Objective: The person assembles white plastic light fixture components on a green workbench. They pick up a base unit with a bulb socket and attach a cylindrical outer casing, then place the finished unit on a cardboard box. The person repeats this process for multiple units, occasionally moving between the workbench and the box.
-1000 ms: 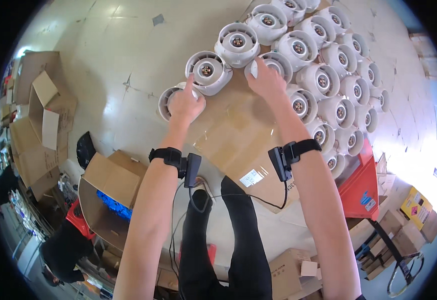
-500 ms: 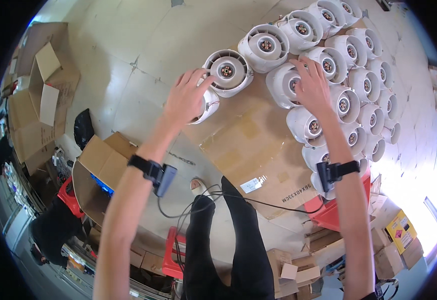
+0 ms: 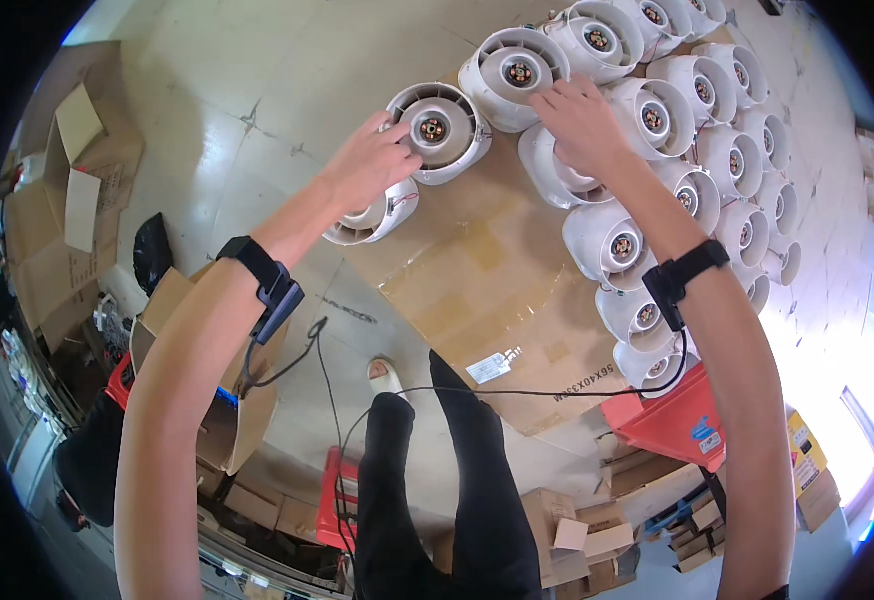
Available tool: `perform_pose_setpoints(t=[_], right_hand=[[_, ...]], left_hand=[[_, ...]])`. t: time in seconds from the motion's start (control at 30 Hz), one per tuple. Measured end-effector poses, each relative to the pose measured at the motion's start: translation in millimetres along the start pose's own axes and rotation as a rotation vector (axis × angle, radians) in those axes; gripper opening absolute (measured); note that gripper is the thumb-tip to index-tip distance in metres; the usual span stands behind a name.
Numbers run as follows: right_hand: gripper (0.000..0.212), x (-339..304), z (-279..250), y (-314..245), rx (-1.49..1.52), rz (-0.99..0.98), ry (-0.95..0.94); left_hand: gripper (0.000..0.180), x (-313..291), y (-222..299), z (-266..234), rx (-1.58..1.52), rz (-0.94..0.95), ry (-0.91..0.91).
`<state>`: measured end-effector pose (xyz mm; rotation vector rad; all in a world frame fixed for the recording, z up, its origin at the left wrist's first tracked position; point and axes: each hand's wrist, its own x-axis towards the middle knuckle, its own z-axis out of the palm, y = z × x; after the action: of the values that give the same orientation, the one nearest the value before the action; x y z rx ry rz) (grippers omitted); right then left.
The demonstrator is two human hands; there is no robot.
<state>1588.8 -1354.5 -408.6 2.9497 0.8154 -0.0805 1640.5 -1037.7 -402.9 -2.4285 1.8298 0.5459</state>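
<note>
White round fan housings with dark motor centres are set out in rows on a brown cardboard sheet (image 3: 457, 270). My left hand (image 3: 372, 165) has its fingers curled on the left rim of the nearest-left housing (image 3: 442, 140). Below that hand another housing (image 3: 372, 218) lies tilted, partly covered by it. My right hand (image 3: 585, 128) is closed, its fingertips at the right rim of a second housing (image 3: 507, 95). Under its palm stands one more housing (image 3: 547, 180), partly hidden. Each wrist wears a black strapped device.
A thin black cable (image 3: 517, 393) runs between the wrist devices, across my legs. Several more housings (image 3: 697, 90) fill the right side. Open cartons (image 3: 87, 180) stand at the left, with red stools (image 3: 332, 500) lower down and a red plastic piece (image 3: 672, 425) at lower right.
My right hand has moved left and away from me, from a lower housing to the rim of the one beyond. My left hand has shifted slightly farther out along the rim. The view has shifted a little.
</note>
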Motion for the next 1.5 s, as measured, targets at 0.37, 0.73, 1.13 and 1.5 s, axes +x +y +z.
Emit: perform_pose_setpoints(t=[0.37, 0.73, 1.13, 1.5], right_hand=[[0.028, 8, 8, 7, 0.007, 0.057, -0.234], [0.024, 28, 6, 6, 0.135, 0.102, -0.375], [0.02, 27, -8, -34, 0.069, 0.174, -0.469], [0.018, 4, 4, -41, 0.123, 0.164, -0.311]], left_hand=[[0.017, 12, -6, 11, -0.027, -0.004, -0.044], [0.006, 14, 5, 21, -0.011, -0.047, 0.027], [0.01, -78, 74, 54, -0.089, -0.163, -0.007], [0.006, -241, 162, 60, -0.38, -0.374, 0.118]])
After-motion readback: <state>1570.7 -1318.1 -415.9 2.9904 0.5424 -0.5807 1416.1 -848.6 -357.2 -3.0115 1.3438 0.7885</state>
